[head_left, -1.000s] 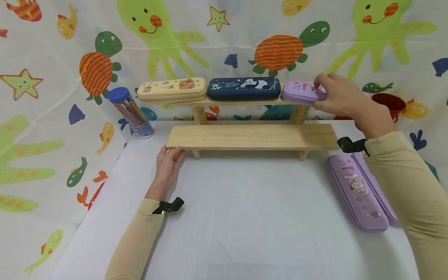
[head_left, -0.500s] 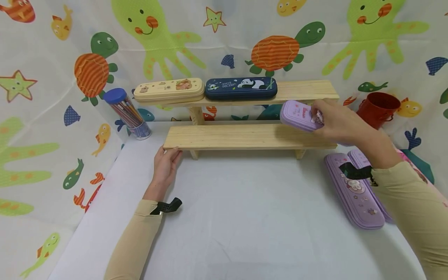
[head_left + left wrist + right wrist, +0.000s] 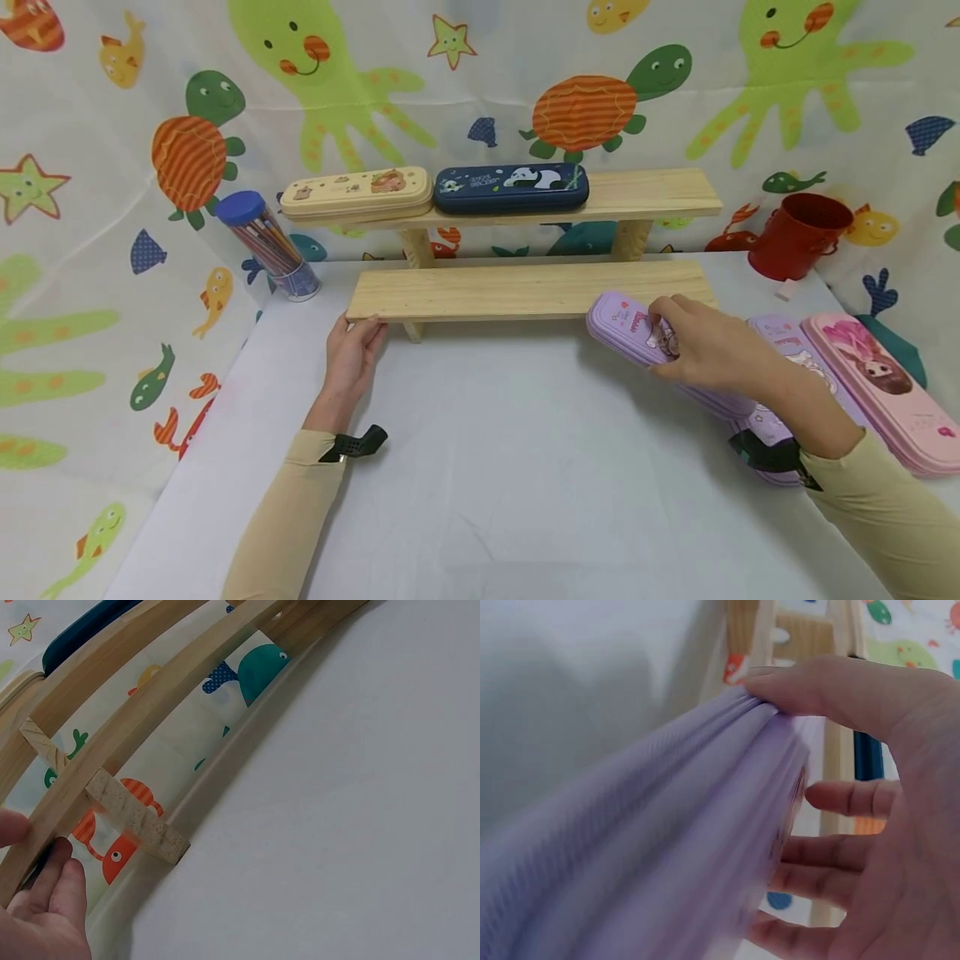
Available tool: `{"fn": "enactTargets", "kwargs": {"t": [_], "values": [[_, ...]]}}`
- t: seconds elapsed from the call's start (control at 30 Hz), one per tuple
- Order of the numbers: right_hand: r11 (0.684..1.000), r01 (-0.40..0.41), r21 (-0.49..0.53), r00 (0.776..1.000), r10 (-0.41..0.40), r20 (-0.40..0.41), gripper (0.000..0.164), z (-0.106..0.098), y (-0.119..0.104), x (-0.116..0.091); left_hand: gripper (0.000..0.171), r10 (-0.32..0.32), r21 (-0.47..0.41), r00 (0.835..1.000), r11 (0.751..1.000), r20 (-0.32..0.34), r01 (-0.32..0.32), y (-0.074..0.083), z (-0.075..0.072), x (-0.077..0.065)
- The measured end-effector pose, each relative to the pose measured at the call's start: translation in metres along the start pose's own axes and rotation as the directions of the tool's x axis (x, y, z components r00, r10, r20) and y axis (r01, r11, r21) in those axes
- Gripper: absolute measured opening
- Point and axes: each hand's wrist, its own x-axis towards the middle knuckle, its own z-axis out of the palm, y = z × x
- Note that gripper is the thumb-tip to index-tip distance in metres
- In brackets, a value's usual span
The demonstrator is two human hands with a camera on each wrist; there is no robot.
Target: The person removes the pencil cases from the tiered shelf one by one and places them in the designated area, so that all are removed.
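Note:
In the head view, my right hand (image 3: 705, 346) grips a lilac zip pencil case (image 3: 624, 323) in the air, in front of the right end of a two-tier wooden shelf (image 3: 517, 293). The right wrist view has the thumb on the zip side of the lilac case (image 3: 652, 817) and the fingers across its lid. My left hand (image 3: 351, 358) holds the front left corner of the lower board, with fingers under it in the left wrist view. On the upper board lie a cream pencil case (image 3: 356, 193) and a navy panda pencil case (image 3: 512, 190).
Right of the shelf, another lilac case (image 3: 787, 337), partly covered by my right arm, lies beside a pink case (image 3: 885, 387). Behind them stands a red bucket (image 3: 798, 242). A blue-lidded tub of pencils (image 3: 268, 246) leans at the back left. Patterned cloth (image 3: 480, 75) hangs behind.
My right hand has lifted the lilac case off the upper board's right end and brought it down and forward, past the lower board. The left hand keeps its place on the shelf corner.

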Motion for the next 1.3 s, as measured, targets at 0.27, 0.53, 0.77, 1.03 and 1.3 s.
{"fn": "enactTargets", "kwargs": {"t": [0.27,0.53,0.77,1.03,1.3], "values": [[0.996,-0.054,0.077,0.998,0.053,0.017,0.065,0.023,-0.007,-0.019,0.060,-0.004,0.007,1.000,1.000,0.004,0.004,-0.002,-0.001,0.001],[0.983,-0.136,0.125,0.991,0.135,0.021,0.060,0.045,-0.007,-0.022,0.060,-0.009,0.007,1.000,1.000,-0.004,0.009,-0.002,-0.002,0.001],[0.977,-0.206,0.061,0.978,0.206,0.014,0.067,0.058,-0.011,-0.029,0.060,-0.011,0.006,1.000,1.000,-0.007,0.011,-0.001,0.000,0.000],[0.968,-0.252,-0.009,0.967,0.252,0.020,0.069,0.054,-0.009,-0.032,0.061,-0.010,0.001,1.000,1.000,-0.011,0.010,0.001,-0.001,0.001],[0.977,-0.209,-0.048,0.978,0.209,-0.005,0.071,0.027,-0.016,-0.020,0.060,-0.010,-0.008,1.000,1.000,-0.012,0.010,-0.001,-0.001,0.002]]}}
